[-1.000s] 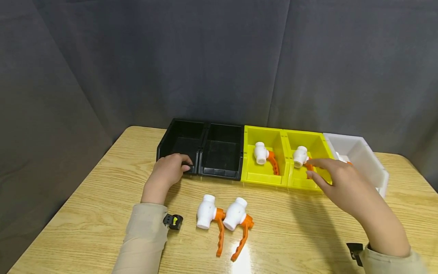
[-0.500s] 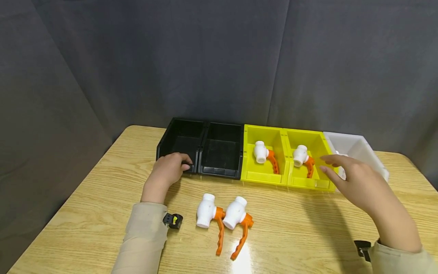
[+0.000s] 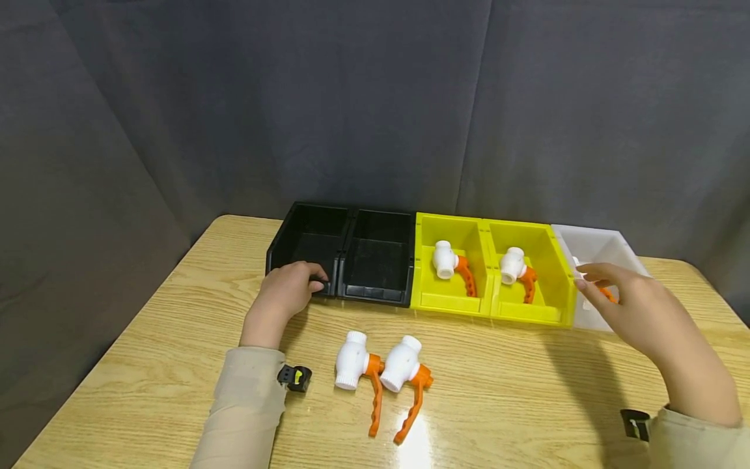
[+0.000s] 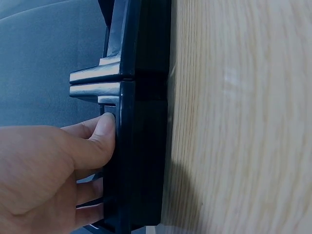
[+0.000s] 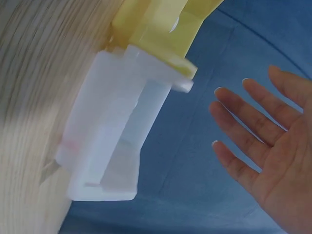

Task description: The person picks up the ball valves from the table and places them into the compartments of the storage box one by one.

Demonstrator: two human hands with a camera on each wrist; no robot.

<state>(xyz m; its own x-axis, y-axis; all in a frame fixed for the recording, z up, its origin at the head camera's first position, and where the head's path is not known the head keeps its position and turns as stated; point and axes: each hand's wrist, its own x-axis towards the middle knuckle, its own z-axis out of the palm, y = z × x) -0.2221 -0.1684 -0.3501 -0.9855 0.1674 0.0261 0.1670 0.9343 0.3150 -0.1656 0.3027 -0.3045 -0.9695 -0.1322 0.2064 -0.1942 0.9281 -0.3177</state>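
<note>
Curtain (image 3: pixel 351 98), dark grey, hangs behind a wood-grain table (image 3: pixel 498 391). Two black bins (image 3: pixel 383 227), two yellow bins (image 3: pixel 518 233) and one white bin (image 3: pixel 603 241) line its far side. The left hand (image 3: pixel 285 291) pinches the leftmost black bin (image 4: pixel 141 170) by its rim; the right hand (image 3: pixel 650 316), fingers spread, has moved rightward to the white bin. Orange-handled ball valves (image 3: pixel 401 363): two on the table, one per yellow bin.
</note>
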